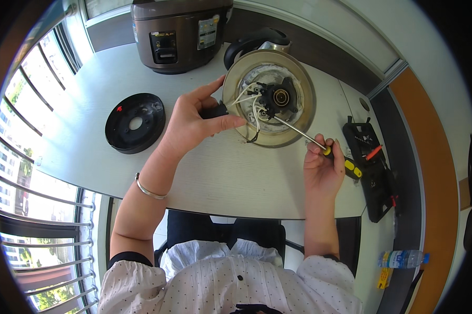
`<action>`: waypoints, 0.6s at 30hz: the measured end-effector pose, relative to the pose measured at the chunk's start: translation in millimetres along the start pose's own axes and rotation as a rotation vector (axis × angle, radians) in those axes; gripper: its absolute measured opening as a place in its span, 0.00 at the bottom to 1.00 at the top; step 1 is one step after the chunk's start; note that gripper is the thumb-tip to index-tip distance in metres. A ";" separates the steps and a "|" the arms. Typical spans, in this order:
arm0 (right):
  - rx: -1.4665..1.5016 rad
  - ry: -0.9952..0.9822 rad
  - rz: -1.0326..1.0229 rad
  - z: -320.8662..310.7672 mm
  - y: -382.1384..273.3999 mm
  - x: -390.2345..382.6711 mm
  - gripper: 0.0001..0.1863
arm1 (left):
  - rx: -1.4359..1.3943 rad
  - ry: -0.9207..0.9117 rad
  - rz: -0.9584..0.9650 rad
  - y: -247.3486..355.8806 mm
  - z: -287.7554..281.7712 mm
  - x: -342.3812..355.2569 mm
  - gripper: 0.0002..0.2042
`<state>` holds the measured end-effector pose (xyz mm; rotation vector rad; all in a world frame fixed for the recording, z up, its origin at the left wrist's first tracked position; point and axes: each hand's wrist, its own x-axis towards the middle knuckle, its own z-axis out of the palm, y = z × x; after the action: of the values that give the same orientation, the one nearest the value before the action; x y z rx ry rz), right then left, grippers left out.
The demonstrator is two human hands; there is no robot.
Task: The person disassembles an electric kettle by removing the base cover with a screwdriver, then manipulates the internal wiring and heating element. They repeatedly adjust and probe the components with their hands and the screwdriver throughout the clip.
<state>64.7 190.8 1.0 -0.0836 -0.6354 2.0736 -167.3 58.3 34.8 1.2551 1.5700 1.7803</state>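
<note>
A metal electric kettle [304, 112] lies on its side, its opened underside toward me. A black round connector [281, 95] sits in the middle of it, with white wires [256, 107] running to its left. My left hand [196, 115] is closed on the kettle's left edge, beside a small black part [214, 110]; whether that part is fixed to the kettle I cannot tell. In my right hand [325, 159] is a screwdriver [303, 134] with a black and yellow handle. Its tip reaches the connector's lower edge.
A black round base cover [155, 125] with a red mark lies at left. Behind stands a brown electric cooker [181, 39]. An open black tool case [369, 172] with a red-handled tool [374, 152] lies at right. Farther down are a water bottle [401, 259] and a yellow packet [384, 278].
</note>
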 end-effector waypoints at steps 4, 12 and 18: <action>-0.063 -0.049 -0.050 -1.1 -2.2 -2.0 0.09 | 0.008 -0.019 0.000 2.5 -0.7 -0.6 0.39; -0.558 -0.434 -0.352 -8.6 -3.5 -17.6 0.07 | -0.013 -0.042 0.030 3.6 3.3 -3.4 0.39; -0.815 -0.421 -0.513 -7.2 -14.7 -39.0 0.08 | 0.113 -0.081 0.083 0.6 6.2 -6.1 0.40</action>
<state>100.2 168.6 -5.4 0.0520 -1.5531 1.2401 -159.0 56.5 32.9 1.4462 1.6134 1.6877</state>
